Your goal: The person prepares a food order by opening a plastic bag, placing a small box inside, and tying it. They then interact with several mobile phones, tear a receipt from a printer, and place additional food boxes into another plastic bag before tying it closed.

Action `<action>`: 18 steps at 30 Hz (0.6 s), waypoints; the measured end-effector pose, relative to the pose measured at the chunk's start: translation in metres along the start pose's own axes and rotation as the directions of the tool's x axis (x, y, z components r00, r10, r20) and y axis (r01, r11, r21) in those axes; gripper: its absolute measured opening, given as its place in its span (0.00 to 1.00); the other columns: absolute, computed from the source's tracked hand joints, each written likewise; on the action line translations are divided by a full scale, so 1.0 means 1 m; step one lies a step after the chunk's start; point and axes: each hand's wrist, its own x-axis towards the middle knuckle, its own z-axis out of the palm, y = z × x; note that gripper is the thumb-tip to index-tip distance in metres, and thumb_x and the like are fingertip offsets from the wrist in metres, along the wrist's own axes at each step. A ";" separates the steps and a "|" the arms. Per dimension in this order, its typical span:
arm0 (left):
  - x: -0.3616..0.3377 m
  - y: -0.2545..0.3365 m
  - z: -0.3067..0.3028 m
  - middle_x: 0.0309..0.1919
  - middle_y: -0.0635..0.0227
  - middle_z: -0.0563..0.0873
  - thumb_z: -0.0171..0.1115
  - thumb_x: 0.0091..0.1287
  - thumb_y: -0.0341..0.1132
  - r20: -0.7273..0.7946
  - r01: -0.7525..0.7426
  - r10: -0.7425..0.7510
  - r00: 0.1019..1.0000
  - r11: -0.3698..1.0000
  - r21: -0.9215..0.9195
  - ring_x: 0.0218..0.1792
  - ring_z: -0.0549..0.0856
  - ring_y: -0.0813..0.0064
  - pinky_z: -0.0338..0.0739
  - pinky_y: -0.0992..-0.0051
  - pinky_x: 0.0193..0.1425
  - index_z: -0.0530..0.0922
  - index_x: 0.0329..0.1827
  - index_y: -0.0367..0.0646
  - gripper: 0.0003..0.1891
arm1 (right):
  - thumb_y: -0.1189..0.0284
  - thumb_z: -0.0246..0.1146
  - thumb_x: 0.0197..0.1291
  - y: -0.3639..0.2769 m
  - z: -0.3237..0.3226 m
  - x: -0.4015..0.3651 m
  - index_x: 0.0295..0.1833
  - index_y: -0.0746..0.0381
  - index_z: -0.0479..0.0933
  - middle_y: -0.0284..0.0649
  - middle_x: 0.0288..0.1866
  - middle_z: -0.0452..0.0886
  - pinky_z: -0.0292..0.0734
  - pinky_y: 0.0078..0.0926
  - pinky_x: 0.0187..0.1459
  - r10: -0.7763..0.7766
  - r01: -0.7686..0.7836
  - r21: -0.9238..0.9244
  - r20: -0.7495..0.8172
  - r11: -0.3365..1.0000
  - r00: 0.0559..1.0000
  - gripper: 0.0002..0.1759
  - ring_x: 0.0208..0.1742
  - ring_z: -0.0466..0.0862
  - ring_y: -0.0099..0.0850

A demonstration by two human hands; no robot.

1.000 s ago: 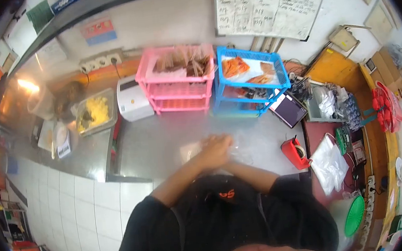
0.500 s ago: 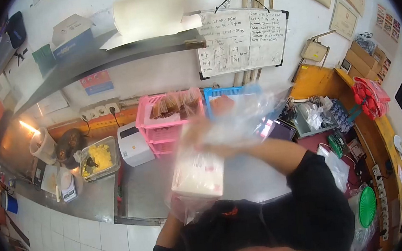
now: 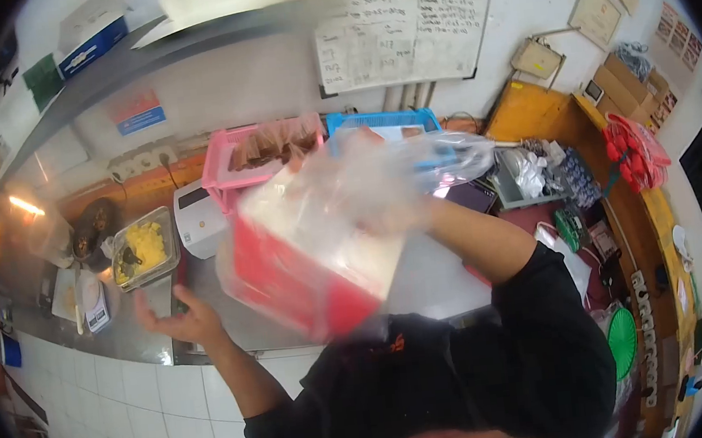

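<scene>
A red and white box (image 3: pixel 293 279) sits tilted inside a clear plastic bag (image 3: pixel 451 163), above the metal counter. My right hand (image 3: pixel 397 213) grips the upper part of the bag; motion and the plastic blur its fingers. My left hand (image 3: pixel 181 315) is off the bag to the left, with its fingers spread and nothing in it. Close beyond that hand stands a clear container (image 3: pixel 147 249) of yellow food with a dark scoop in it.
A pink basket (image 3: pixel 219 160) of brown packets and a blue basket (image 3: pixel 342 121) stand behind the bag. To the left are a white label printer (image 3: pixel 201 221) and a small scale (image 3: pixel 96 313). A grey bin (image 3: pixel 526 194) of plastic stands at the right.
My left hand has come away from under the box and opened out to the left. The bagged box has risen and turned, showing a red side. The head view has shifted.
</scene>
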 end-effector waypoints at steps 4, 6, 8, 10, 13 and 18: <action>-0.044 0.062 0.012 0.46 0.54 0.78 0.64 0.53 0.36 0.751 -0.072 0.371 0.546 0.914 -0.399 0.51 0.76 0.56 0.67 0.61 0.57 0.75 0.49 0.36 0.21 | 0.62 0.67 0.54 -0.034 0.010 -0.023 0.63 0.57 0.70 0.36 0.61 0.73 0.64 0.34 0.62 0.310 -0.596 0.627 0.513 0.502 0.801 0.30 0.63 0.70 0.31; -0.076 0.110 0.027 0.44 0.53 0.77 0.66 0.49 0.37 0.847 0.022 0.416 0.332 0.894 -0.448 0.49 0.76 0.57 0.70 0.63 0.53 0.74 0.47 0.37 0.23 | 0.67 0.65 0.50 0.007 0.093 -0.100 0.56 0.59 0.73 0.42 0.57 0.74 0.65 0.37 0.61 0.189 -0.414 0.529 0.427 0.740 0.884 0.26 0.60 0.71 0.40; -0.105 0.132 0.032 0.43 0.53 0.77 0.66 0.49 0.38 0.874 0.046 0.409 0.262 0.899 -0.435 0.47 0.76 0.57 0.70 0.63 0.51 0.74 0.46 0.37 0.22 | 0.71 0.63 0.46 0.011 0.126 -0.137 0.50 0.60 0.75 0.48 0.53 0.75 0.65 0.39 0.59 0.083 -0.220 0.360 0.359 0.907 0.930 0.21 0.56 0.72 0.48; -0.150 0.123 0.032 0.38 0.55 0.76 0.66 0.49 0.35 0.955 0.322 0.091 0.284 0.929 -0.185 0.45 0.75 0.57 0.70 0.65 0.49 0.73 0.42 0.38 0.19 | 0.68 0.65 0.44 -0.004 0.117 -0.153 0.50 0.57 0.75 0.45 0.49 0.75 0.66 0.37 0.55 0.258 -0.335 0.363 0.244 0.869 0.935 0.22 0.55 0.72 0.44; -0.172 0.152 0.031 0.37 0.56 0.75 0.64 0.51 0.33 0.923 0.255 0.106 0.371 0.944 -0.211 0.43 0.75 0.60 0.69 0.69 0.47 0.74 0.37 0.38 0.13 | 0.63 0.67 0.42 -0.033 0.090 -0.177 0.50 0.52 0.76 0.39 0.44 0.74 0.67 0.33 0.50 0.517 -0.506 0.392 0.087 0.768 0.852 0.25 0.53 0.71 0.37; -0.203 0.194 0.032 0.31 0.62 0.75 0.62 0.52 0.28 0.983 0.303 -0.054 0.176 0.953 -0.002 0.36 0.77 0.66 0.70 0.70 0.39 0.75 0.31 0.39 0.05 | 0.66 0.70 0.37 -0.037 0.011 -0.196 0.33 0.53 0.81 0.39 0.47 0.72 0.67 0.37 0.49 0.711 -0.658 0.581 0.183 0.479 0.679 0.12 0.49 0.72 0.40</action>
